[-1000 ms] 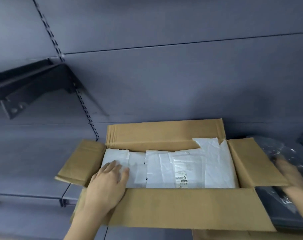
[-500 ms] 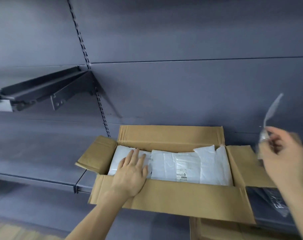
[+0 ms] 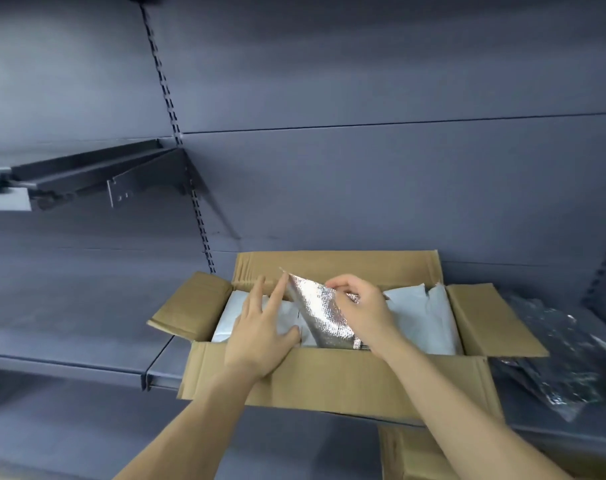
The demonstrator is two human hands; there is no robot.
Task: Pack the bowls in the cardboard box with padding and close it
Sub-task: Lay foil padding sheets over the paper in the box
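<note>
Nearest me, the cardboard box (image 3: 332,375) sits on the shelf (image 3: 69,358), flaps splayed, its board matte and dented. The left hand (image 3: 260,327) lies flat with straight fingers on the white wrapped bundles (image 3: 423,317) inside; any bowls are hidden. The right hand (image 3: 360,310) pinches a silver padding sheet (image 3: 320,315) over the box middle. It looks light, crinkly and floppy, best held by an edge. More foil lies on the shelf to the right (image 3: 564,362).

Single head view, looking forward and down, close over open cardboard box (image 3: 332,379), shelf wall behind
</note>
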